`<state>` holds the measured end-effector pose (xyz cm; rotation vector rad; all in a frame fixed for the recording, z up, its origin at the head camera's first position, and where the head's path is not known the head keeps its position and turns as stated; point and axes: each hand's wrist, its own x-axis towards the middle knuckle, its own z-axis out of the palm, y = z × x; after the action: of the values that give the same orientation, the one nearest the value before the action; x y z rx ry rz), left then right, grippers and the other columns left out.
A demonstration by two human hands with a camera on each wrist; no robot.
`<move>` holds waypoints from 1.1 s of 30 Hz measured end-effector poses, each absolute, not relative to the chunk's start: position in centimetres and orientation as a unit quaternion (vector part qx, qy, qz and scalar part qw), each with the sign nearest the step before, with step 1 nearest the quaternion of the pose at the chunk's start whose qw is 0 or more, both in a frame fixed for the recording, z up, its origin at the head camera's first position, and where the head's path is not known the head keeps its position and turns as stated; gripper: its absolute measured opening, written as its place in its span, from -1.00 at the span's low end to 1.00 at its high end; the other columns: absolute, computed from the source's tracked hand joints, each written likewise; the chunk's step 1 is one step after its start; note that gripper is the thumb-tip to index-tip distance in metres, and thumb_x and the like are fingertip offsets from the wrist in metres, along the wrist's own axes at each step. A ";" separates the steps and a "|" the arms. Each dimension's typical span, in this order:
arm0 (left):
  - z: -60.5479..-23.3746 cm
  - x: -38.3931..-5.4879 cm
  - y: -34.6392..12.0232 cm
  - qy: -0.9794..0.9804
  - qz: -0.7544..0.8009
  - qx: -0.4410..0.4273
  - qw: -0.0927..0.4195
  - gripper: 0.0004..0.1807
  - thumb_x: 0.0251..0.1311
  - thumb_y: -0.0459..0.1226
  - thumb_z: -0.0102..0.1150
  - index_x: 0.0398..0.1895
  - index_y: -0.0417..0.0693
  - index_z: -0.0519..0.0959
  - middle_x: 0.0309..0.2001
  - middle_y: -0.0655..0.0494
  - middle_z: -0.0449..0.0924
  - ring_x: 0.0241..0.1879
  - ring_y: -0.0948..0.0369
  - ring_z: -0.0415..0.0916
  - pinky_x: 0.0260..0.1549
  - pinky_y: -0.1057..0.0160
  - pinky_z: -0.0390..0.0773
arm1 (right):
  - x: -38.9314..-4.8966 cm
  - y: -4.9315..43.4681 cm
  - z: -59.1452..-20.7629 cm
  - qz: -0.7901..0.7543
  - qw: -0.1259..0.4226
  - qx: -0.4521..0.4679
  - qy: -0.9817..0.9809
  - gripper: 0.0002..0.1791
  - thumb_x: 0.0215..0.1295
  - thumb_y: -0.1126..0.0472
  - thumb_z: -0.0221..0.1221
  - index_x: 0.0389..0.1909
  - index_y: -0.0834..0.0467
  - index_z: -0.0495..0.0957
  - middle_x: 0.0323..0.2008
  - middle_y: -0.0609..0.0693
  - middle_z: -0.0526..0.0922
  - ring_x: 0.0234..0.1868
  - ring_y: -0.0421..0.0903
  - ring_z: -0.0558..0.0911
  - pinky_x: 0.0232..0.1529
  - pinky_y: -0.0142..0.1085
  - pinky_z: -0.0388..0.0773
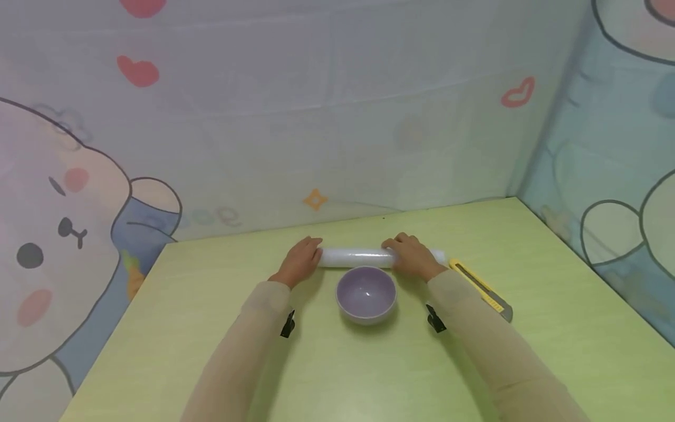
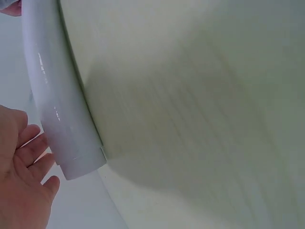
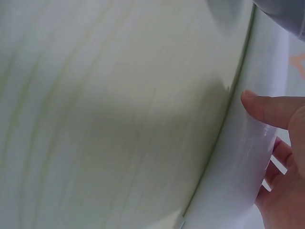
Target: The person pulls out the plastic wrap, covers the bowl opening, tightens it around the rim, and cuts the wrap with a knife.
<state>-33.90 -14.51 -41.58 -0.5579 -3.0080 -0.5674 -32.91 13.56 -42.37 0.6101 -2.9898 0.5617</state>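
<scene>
Cartoon-printed backdrop (image 1: pixel 263 146) is hung behind a pale yellow-green table (image 1: pixel 364 375); the work is laid out near the table's middle. A shiny white roll (image 1: pixel 350 258), likely plastic film, is set crosswise beyond a purple bowl (image 1: pixel 366 293), on its side, so it could roll if unsupported. It is gripped toward its right part by the right hand (image 1: pixel 415 255): thumb laid over the near face, fingers bent behind, which presumably steadies it. At the left end, the left hand (image 1: pixel 302 262) is held loose and fairly wide; its fingertips are brought against the far side, thumb off the roll, so probably guiding more than gripping. How hard they are pressed cannot be told. The bowl is stood upright between the forearms, just in front of the roll, likely for easy reach; contact with it cannot be confirmed. A yellow-grey utility knife (image 1: pixel 482 288) is laid slantwise by the roll's right end, beside the right sleeve (image 1: pixel 474 316), probably parked out of the way.
</scene>
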 end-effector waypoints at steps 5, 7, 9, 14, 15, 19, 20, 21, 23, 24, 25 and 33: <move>-42.3 -34.8 -14.5 -0.965 -0.208 -0.159 0.021 -0.57 0.40 -0.24 -0.25 0.22 -0.30 0.33 0.18 -0.22 0.40 0.22 -0.08 0.29 0.22 0.01 0.25 | -33.2 13.4 -42.6 0.186 0.019 0.202 -0.961 -0.43 0.00 0.26 0.27 0.12 0.00 0.43 0.05 0.12 0.42 0.04 0.10 0.40 -0.03 0.00 0.44; -42.4 -34.8 -14.6 -0.966 -0.208 -0.149 0.024 -0.59 0.39 -0.24 -0.23 0.18 -0.28 0.37 0.13 -0.21 0.44 0.15 -0.07 0.36 0.16 0.01 0.33 | -33.3 13.3 -42.6 0.186 0.020 0.201 -0.962 -0.43 0.00 0.27 0.26 0.12 0.00 0.43 0.05 0.12 0.42 0.04 0.10 0.39 -0.03 -0.01 0.43; -42.4 -34.8 -14.6 -0.970 -0.197 -0.143 0.026 -0.61 0.39 -0.24 -0.20 0.16 -0.26 0.41 0.09 -0.20 0.47 0.10 -0.06 0.39 0.12 0.02 0.36 | -33.3 13.2 -42.7 0.189 0.021 0.196 -0.962 -0.43 0.01 0.28 0.26 0.12 -0.01 0.43 0.06 0.12 0.41 0.04 0.11 0.38 -0.01 -0.01 0.41; -41.9 -34.6 -14.4 -0.970 -0.202 -0.136 0.009 -0.63 0.35 -0.25 -0.17 0.08 -0.24 0.49 0.03 -0.19 0.51 0.06 -0.05 0.41 0.09 0.01 0.37 | -33.5 13.1 -42.9 0.170 0.029 0.196 -0.965 -0.44 0.04 0.26 0.23 0.14 -0.01 0.40 0.08 0.14 0.39 0.09 0.15 0.35 0.18 0.08 0.22; -41.7 -34.6 -14.3 -0.969 -0.208 -0.132 0.003 -0.63 0.33 -0.25 -0.17 0.06 -0.24 0.51 0.02 -0.19 0.51 0.05 -0.05 0.41 0.09 0.00 0.37 | -33.5 13.1 -42.8 0.165 0.027 0.198 -0.966 -0.43 0.05 0.23 0.22 0.15 0.00 0.39 0.10 0.15 0.39 0.12 0.17 0.34 0.22 0.10 0.17; -41.3 -34.6 -14.4 -0.965 -0.232 -0.119 -0.013 -0.65 0.26 -0.27 -0.12 -0.03 -0.22 0.57 -0.01 -0.16 0.54 0.04 -0.04 0.41 0.08 0.00 0.36 | -33.7 13.8 -42.1 0.158 0.005 0.196 -0.968 -0.42 0.11 0.12 0.17 0.22 0.06 0.33 0.16 0.19 0.37 0.20 0.23 0.29 0.26 0.15 0.06; -41.2 -34.6 -14.5 -0.965 -0.235 -0.119 -0.013 -0.66 0.26 -0.27 -0.11 -0.04 -0.21 0.58 -0.02 -0.15 0.55 0.04 -0.04 0.41 0.08 0.01 0.36 | -33.7 14.1 -41.9 0.157 -0.003 0.193 -0.968 -0.42 0.14 0.10 0.14 0.22 0.07 0.33 0.17 0.19 0.37 0.21 0.23 0.29 0.26 0.16 0.06; -41.2 -34.6 -14.5 -0.964 -0.239 -0.118 -0.011 -0.67 0.25 -0.26 -0.09 -0.06 -0.20 0.59 -0.02 -0.14 0.55 0.05 -0.03 0.41 0.08 0.01 0.36 | -33.8 14.5 -41.6 0.160 -0.011 0.189 -0.969 -0.44 0.17 0.10 0.12 0.22 0.08 0.33 0.18 0.20 0.37 0.22 0.24 0.28 0.25 0.17 0.06; -41.1 -34.5 -14.6 -0.962 -0.246 -0.114 -0.008 -0.68 0.25 -0.24 -0.06 -0.07 -0.18 0.60 -0.01 -0.10 0.57 0.06 -0.01 0.42 0.08 0.03 0.37 | -33.8 15.4 -41.2 0.165 -0.020 0.187 -0.968 -0.50 0.21 0.10 0.08 0.19 0.12 0.37 0.18 0.21 0.39 0.20 0.25 0.31 0.21 0.18 0.13; -41.1 -34.4 -14.6 -0.963 -0.248 -0.110 -0.005 -0.69 0.25 -0.23 -0.05 -0.08 -0.16 0.60 -0.02 -0.08 0.58 0.06 0.00 0.43 0.08 0.04 0.37 | -33.9 15.8 -41.1 0.169 -0.025 0.187 -0.968 -0.53 0.23 0.10 0.07 0.17 0.12 0.40 0.16 0.20 0.41 0.19 0.24 0.34 0.19 0.18 0.16; -41.1 -34.4 -14.6 -0.962 -0.252 -0.105 -0.003 -0.70 0.24 -0.22 -0.02 -0.09 -0.14 0.61 -0.02 -0.07 0.58 0.06 0.00 0.44 0.08 0.04 0.38 | -33.9 16.2 -41.0 0.175 -0.028 0.189 -0.966 -0.56 0.24 0.11 0.07 0.14 0.14 0.42 0.14 0.20 0.44 0.17 0.23 0.37 0.16 0.18 0.20; -41.1 -33.9 -14.5 -0.954 -0.294 -0.062 0.011 -0.79 0.22 -0.18 0.06 -0.21 -0.04 0.61 -0.13 0.05 0.64 -0.12 0.09 0.52 -0.09 0.11 0.45 | -34.3 17.6 -41.1 0.248 -0.030 0.205 -0.946 -0.65 0.19 0.19 0.11 -0.01 0.21 0.53 0.00 0.21 0.56 0.05 0.14 0.50 0.09 0.01 0.36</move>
<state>-33.90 -14.54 -41.12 -0.1936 -2.9759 -0.9164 -34.26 17.60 -41.12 0.6578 -3.0300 0.7948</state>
